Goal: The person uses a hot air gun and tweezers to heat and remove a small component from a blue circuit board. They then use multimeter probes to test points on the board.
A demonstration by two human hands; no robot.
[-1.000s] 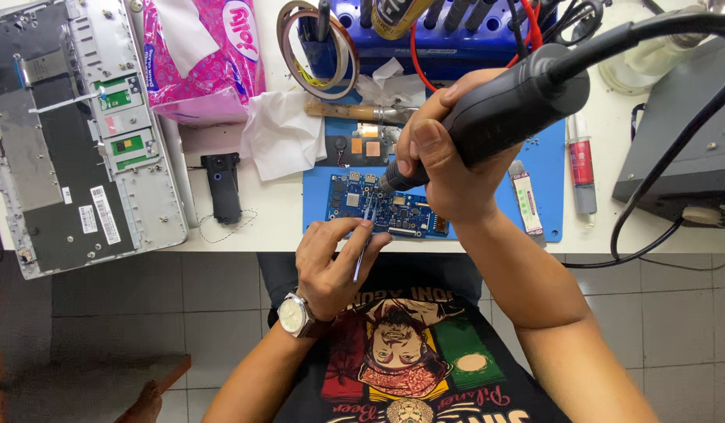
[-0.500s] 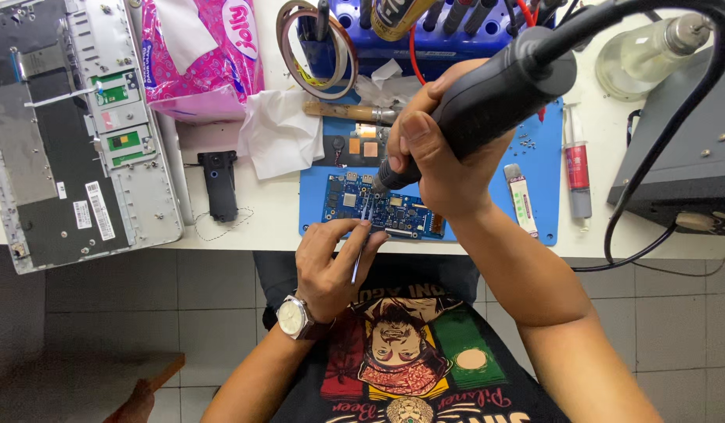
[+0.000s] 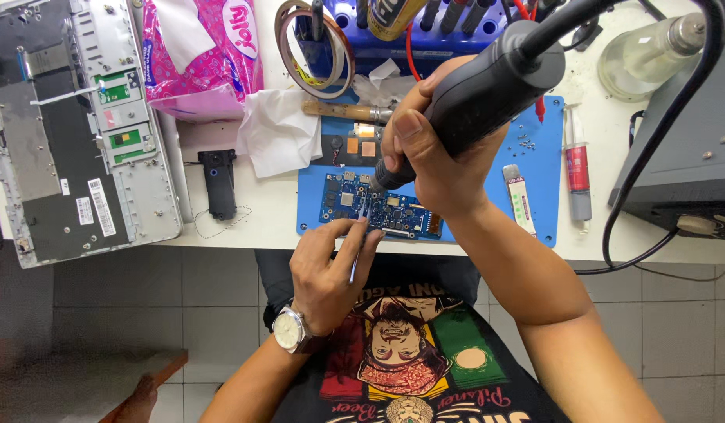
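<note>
Head view: right hand (image 3: 445,168) grips hot-air handpiece (image 3: 488,82) over circuit board (image 3: 382,205); left hand (image 3: 327,270) pinches tweezers (image 3: 358,239) there; rework under way, chip not lifted.

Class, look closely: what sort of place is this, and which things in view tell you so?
Most likely an electronics repair bench. A blue circuit board lies on a blue work mat, the right hand aims a corded hot-air handpiece at it, and an opened laptop base sits nearby.

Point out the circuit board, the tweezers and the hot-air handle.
circuit board (image 3: 402,213): head view, on its bare right half.
tweezers (image 3: 358,243): head view, mid-shaft, in the left hand's fingers.
hot-air handle (image 3: 488,82): head view, on the black grip.
</note>
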